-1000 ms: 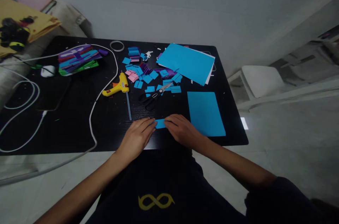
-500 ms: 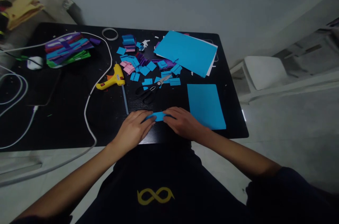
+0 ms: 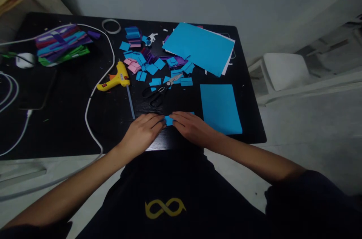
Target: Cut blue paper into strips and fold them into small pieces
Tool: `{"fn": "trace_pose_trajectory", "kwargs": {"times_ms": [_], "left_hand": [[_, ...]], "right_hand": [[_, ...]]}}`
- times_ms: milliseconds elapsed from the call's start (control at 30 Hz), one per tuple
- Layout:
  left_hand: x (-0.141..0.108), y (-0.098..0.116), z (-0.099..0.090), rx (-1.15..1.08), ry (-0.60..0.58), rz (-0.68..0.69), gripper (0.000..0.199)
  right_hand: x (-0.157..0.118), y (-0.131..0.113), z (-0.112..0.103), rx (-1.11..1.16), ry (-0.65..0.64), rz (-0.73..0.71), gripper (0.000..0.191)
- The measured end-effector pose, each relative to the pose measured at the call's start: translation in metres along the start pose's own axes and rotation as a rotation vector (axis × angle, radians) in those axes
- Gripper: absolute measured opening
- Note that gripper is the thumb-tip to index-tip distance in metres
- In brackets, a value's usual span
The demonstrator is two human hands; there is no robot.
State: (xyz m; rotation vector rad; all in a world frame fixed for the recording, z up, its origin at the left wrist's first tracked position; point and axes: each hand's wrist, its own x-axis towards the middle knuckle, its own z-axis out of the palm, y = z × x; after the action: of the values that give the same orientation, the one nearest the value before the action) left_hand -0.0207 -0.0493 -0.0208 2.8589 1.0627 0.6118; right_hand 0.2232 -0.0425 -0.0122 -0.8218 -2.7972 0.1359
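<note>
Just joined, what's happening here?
A person's left hand and right hand hold a blue paper strip near the table's front edge. Scissors lie beyond the hands, touching loose blue pieces. The yellow glue gun lies farther left; a blue sheet lies to the right.

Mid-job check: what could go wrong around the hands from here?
1. The left hand and right hand both have fingers on the blue strip; uneven pressure might crease it crookedly.
2. The glue stick sticking out of the yellow glue gun ends close to the left hand, so a bump could swing the gun.
3. The white cable crosses the desk's near edge by the left forearm and might snag.
</note>
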Motion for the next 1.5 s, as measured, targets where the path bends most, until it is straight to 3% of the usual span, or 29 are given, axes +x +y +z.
{"fn": "trace_pose_trajectory", "kwargs": {"times_ms": [200, 1167, 1500], "left_hand": [[0.008, -0.003, -0.005, 0.041, -0.034, 0.077, 0.018], [0.010, 0.001, -0.006, 0.037, -0.091, 0.110, 0.023], [0.012, -0.001, -0.007, -0.007, -0.150, 0.084, 0.022]], "right_hand": [[0.001, -0.002, -0.001, -0.003, -0.006, -0.007, 0.030], [-0.006, -0.004, 0.004, -0.005, 0.027, 0.049, 0.035], [-0.009, -0.003, 0.011, 0.136, 0.044, 0.145, 0.037]]}}
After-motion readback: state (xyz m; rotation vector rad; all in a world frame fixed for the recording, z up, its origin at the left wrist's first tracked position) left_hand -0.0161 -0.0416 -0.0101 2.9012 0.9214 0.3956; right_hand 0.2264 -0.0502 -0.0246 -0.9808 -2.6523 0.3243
